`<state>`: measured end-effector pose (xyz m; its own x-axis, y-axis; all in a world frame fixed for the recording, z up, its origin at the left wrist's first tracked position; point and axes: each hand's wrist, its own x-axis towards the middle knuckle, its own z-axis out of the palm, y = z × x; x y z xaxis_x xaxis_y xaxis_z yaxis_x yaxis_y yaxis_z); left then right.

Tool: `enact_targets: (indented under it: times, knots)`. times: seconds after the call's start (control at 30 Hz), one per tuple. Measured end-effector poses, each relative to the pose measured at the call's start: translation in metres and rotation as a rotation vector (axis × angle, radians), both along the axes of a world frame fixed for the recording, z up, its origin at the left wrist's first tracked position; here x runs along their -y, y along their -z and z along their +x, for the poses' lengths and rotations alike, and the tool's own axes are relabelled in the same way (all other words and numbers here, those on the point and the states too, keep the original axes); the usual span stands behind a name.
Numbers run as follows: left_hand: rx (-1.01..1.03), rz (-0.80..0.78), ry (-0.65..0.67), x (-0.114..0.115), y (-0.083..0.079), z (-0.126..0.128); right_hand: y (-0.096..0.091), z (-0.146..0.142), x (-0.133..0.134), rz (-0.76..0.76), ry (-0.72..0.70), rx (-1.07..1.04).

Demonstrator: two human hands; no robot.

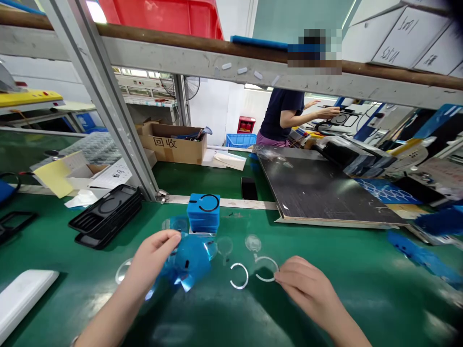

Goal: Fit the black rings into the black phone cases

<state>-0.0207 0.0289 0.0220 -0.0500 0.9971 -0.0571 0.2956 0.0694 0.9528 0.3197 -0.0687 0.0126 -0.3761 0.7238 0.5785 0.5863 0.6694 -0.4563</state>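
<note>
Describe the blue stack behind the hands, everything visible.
The blue stack is a squared pile of thin matte blue layers, possibly foam. Its top shows a dark open ring with a short side stroke. It stands level on the green work mat, near a metal edge strip, behind crumpled blue film; whether the film touches it cannot be told.

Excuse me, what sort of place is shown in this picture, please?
Probably a small factory assembly area, perhaps for phone accessories. It shows a long green workbench, black moulded trays, blue film and clear rings being handled, and a co-worker at another station.
</note>
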Motion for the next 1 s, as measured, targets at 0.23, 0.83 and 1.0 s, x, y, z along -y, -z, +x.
enact_targets:
  times: [0.23, 0.83, 1.0]
  knots:
    - [-0.054, -0.105, 0.03, 0.024, 0.037, -0.024, 0.059, 0.016, 0.0, -0.353, 0.124, 0.074]
    - [-0.152, -0.049, 0.089, 0.023, 0.039, -0.029, 0.022, 0.007, -0.018, -0.645, 0.028, 0.351]
    - [-0.613, 0.101, 0.34, 0.007, 0.037, -0.028, 0.021, 0.008, -0.021, -0.672, 0.015, 0.371]
